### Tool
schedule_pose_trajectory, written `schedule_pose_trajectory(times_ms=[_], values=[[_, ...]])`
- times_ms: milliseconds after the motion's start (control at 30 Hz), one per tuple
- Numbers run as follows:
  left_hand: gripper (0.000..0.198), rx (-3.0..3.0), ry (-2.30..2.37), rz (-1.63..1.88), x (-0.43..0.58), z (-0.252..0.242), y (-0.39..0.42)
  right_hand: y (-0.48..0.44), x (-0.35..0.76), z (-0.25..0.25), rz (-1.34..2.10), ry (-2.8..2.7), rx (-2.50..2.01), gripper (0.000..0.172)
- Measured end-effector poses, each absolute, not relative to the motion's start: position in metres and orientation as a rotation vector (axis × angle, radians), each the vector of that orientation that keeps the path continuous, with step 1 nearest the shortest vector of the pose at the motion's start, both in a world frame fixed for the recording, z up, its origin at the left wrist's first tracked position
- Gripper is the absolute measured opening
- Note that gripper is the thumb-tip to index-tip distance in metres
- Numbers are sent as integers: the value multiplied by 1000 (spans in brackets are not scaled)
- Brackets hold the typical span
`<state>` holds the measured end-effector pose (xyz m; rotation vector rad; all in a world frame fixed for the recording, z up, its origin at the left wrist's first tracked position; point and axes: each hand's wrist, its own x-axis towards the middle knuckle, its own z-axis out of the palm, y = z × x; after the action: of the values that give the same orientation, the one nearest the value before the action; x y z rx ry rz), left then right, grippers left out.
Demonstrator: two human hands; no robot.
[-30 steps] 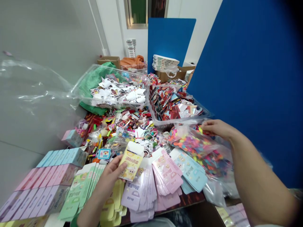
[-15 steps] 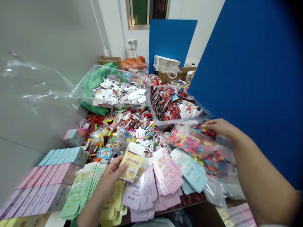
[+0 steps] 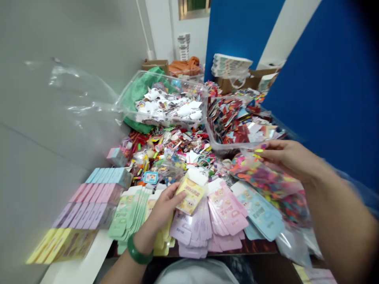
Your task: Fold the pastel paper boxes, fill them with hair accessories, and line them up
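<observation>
My left hand (image 3: 168, 203), with a green bangle on its wrist, grips a small yellow box (image 3: 190, 195) whose white top flap stands open, above the fanned purple cartons (image 3: 189, 228). My right hand (image 3: 281, 156) pinches a small yellow-green piece (image 3: 258, 150) over the clear bag of colourful pieces (image 3: 266, 177). Pink cartons (image 3: 226, 209) and blue cartons (image 3: 259, 211) lie fanned between the hands and the bag. Green cartons (image 3: 128, 213) lie left of my left hand.
Rows of finished-looking blue, pink, purple and yellow boxes (image 3: 97, 197) stand at the left. Behind are mixed trinkets (image 3: 166, 154), a clear bin of white cutouts (image 3: 171, 106) and a bin of red cards (image 3: 233, 122). A blue panel (image 3: 334, 86) rises at the right.
The whole view has shifted, so things appear further right and the bangle now shows. My right hand has come up slightly from the bag, with a yellow-green piece visible at its fingertips.
</observation>
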<state>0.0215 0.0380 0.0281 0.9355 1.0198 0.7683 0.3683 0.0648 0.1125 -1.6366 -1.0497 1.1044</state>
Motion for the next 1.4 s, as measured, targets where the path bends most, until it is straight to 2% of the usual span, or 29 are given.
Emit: schedule_pose_trajectory(times_ms=[67,133,200,300,567,733,867,1100,1200,1233,1333,1400], values=[[43,936,980,774,26,24,37,65,325,111,1127,-1286,-1566,21],[41,928,946,790,29,21,35,65,284,107,1158,-1489,-1501,16],[39,926,912,813,30,21,34,64,252,102,1098,-1678,-1469,11],[38,932,893,841,28,24,32,67,227,96,975,-1925,-1400,13],[40,871,881,889,21,22,29,79,225,96,1170,-1787,-1409,17],[45,772,838,868,21,17,19,87,236,101,935,-1611,-1516,30],[46,789,823,952,20,12,14,95,238,96,889,-1633,-1508,39],[41,800,744,962,17,15,4,122,190,61,711,-1949,-1533,36],[41,809,736,968,17,19,0,133,156,40,592,-2067,-1568,57],[40,810,744,981,15,20,0,137,147,34,575,-2064,-1592,57],[40,808,783,1028,6,25,3,152,137,24,596,-1973,-1657,28],[39,793,819,1078,-5,27,7,163,146,27,639,-1893,-1663,24]])
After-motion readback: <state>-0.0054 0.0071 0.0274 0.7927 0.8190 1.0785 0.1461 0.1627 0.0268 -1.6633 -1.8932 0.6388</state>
